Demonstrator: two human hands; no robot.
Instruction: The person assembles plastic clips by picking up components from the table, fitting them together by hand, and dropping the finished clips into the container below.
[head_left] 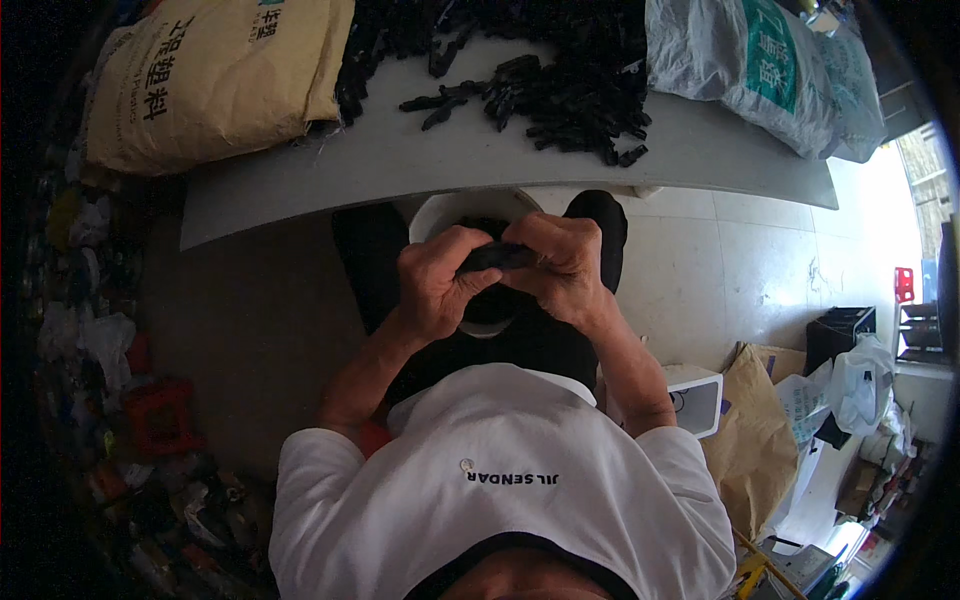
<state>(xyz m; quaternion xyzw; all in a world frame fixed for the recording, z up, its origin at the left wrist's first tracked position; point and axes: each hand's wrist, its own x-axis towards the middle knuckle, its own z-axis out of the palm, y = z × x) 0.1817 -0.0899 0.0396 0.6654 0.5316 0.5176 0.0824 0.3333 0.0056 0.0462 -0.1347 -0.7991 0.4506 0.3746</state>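
Both hands meet in front of me, above a white bucket (432, 213) that stands between my knees. Between them they grip a small, dark, elongated plastic part (497, 257). My left hand (440, 280) pinches its left end with thumb and fingers. At its right end, my right hand (562, 262) is closed round it, the fingers curled over the top. Dark pieces show inside the bucket, partly hidden by my hands. A heap of similar black plastic parts (570, 105) lies on the grey table beyond; their exact shape is too dark to make out.
The grey table (400, 170) has its near edge just past the bucket. A brown sack (220, 85) lies on its left, a whitish sack (740, 65) on its right. Right of me are a white container (695, 400) and a brown paper bag (755, 440); left, a red stool (160, 415) and clutter.
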